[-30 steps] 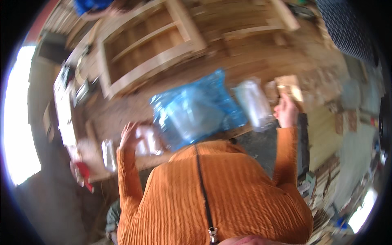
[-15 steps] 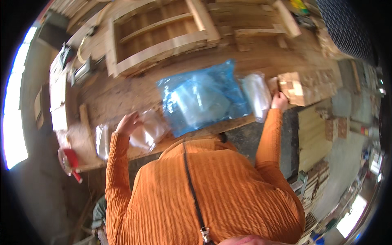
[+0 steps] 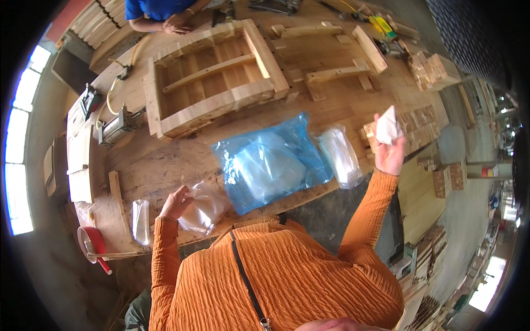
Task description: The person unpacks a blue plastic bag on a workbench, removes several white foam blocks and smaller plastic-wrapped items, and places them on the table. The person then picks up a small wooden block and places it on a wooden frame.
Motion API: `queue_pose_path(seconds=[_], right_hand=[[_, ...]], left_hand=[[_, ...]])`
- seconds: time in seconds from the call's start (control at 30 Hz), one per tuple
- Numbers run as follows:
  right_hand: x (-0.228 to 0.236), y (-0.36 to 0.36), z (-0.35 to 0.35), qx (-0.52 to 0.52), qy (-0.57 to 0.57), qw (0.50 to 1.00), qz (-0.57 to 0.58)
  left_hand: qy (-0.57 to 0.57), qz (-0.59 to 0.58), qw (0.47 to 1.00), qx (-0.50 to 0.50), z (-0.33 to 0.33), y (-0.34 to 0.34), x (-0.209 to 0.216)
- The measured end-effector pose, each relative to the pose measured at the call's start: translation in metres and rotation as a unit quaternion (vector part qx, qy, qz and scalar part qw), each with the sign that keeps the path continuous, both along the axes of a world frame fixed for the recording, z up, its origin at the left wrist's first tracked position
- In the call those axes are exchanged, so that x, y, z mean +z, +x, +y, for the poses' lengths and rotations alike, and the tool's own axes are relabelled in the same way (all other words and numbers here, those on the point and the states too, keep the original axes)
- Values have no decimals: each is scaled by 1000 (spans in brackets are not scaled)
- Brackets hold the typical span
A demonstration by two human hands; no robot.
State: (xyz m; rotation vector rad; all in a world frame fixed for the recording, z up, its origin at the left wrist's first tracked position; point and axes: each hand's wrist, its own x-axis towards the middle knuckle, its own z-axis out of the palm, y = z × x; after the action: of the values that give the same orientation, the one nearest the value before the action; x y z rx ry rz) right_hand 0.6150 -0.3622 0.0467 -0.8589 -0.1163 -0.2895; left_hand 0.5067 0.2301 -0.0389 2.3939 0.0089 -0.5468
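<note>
My right hand (image 3: 391,154) is raised above the bench's right side, its fingers closed around a small white pointed piece (image 3: 389,128) that looks like folded paper or cloth. At the near left my left hand (image 3: 175,203) has its fingers bent together at the edge of a crumpled clear plastic bag (image 3: 203,209). Between the hands a large blue plastic bag (image 3: 270,165) lies flat, with paler plastic showing inside. A narrow bundle of clear plastic bags (image 3: 340,156) rests just right of it. Left of my left hand lies another slim clear packet (image 3: 141,222).
Behind the bags stands a wooden frame (image 3: 215,109), with loose wooden parts (image 3: 339,74) beside it. Small wood blocks (image 3: 419,121) sit at the right. A metal clamp-like tool (image 3: 117,129) and a red-handled roll holder (image 3: 95,245) are at left. Another person's hands (image 3: 178,23) rest at the far edge.
My right hand has lifted from beside the wood blocks and now shows the white piece. My left hand stays at the clear bag. The view has tilted, bringing the other person in.
</note>
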Motion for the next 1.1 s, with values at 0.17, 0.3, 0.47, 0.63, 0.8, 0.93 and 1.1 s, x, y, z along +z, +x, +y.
queue_pose_path(seconds=[0.17, 0.3, 0.47, 0.63, 0.8, 0.93, 1.1], right_hand=[[16, 38, 83, 242, 397, 878, 110], [2, 72, 177, 362, 437, 789, 235], [80, 138, 267, 434, 333, 832, 90], [45, 174, 350, 538, 297, 776, 142], [3, 185, 420, 608, 178, 739, 227], [-15, 178, 468, 477, -183, 845, 156], [-30, 182, 493, 403, -396, 825, -6]], left_hand=[[-17, -25, 999, 19, 0, -6, -6], [-38, -29, 998, 45, 3, -10, -8], [-62, -50, 995, 69, 6, -17, -12], [-35, -103, 993, 47, 11, -18, -20], [-27, -107, 993, 46, 13, -17, -16], [-29, -91, 994, 57, 14, -16, -11], [-25, -106, 993, 53, 16, -12, -11]])
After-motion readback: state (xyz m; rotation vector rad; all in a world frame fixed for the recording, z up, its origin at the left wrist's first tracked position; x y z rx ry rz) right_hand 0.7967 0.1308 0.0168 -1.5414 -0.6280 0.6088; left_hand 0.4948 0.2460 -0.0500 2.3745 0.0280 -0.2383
